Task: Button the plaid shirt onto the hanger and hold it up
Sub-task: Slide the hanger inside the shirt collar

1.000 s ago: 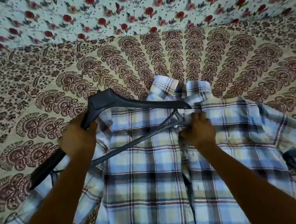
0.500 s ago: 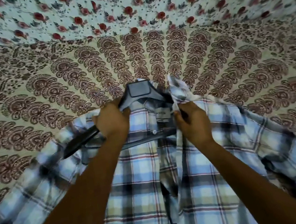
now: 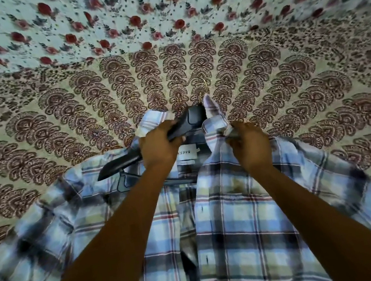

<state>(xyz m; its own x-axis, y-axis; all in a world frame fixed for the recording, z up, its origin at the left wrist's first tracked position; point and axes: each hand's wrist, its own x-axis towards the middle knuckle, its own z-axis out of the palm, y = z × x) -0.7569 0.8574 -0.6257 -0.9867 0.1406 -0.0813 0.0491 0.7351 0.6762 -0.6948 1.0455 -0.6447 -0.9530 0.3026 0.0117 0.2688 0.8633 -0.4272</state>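
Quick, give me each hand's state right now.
Left hand: closed around the dark hanger.
Right hand: closed, pinching the plaid shirt by its collar edge.

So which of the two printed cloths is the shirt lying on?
The paisley cloth, brown fan motifs on cream; the rose cloth lies beyond the shirt.

Dim, soft light; blurred, warped edges.

We cannot see the hanger's [image 3: 134, 158] right arm, hidden under the plaid shirt [image 3: 241, 228], whose sleeves blur and run off the lower left and right edges, while the left hand [image 3: 160, 147] covers the hanger's middle and the neck label [image 3: 187, 153] is partly hidden.
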